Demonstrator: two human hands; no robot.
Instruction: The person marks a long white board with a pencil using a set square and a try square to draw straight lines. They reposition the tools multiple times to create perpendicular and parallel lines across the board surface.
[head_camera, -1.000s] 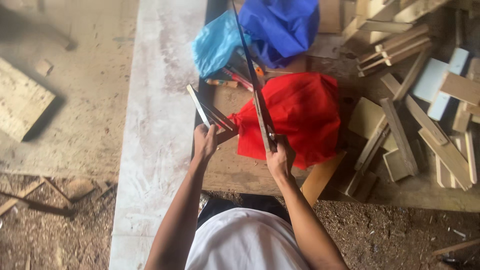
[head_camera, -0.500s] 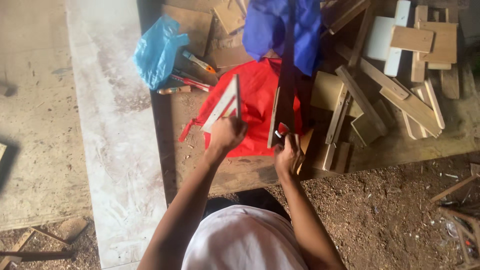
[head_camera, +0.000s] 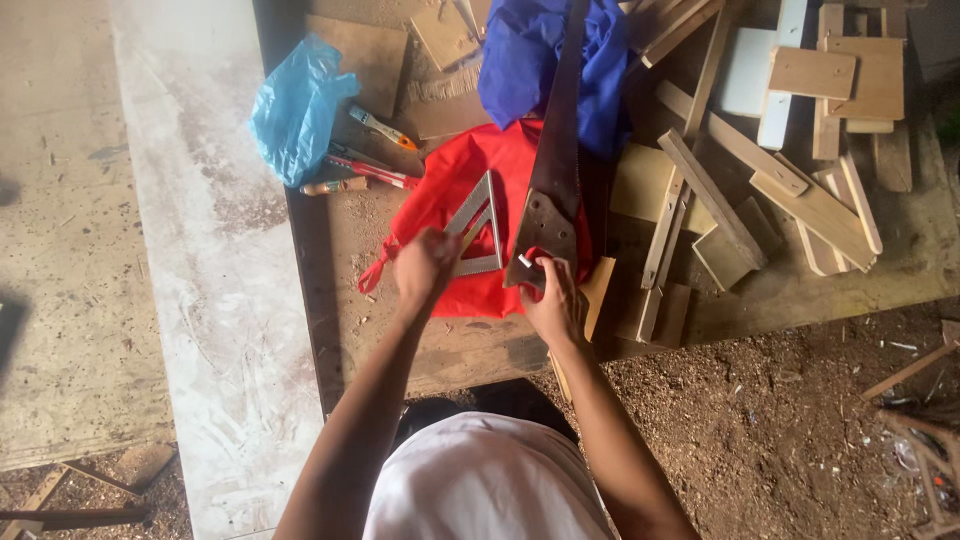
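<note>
Square (head_camera: 478, 232): grey metal triangle, open centre, flat on red cloth.
Saw (head_camera: 556, 160): long dark rusty blade, handle nearest, lying lengthwise just right of the square.

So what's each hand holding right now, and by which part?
The left hand grips a metal triangular square at its lower corner. The right hand holds a handsaw at the handle end, blade pointing away over the red bag.
</note>
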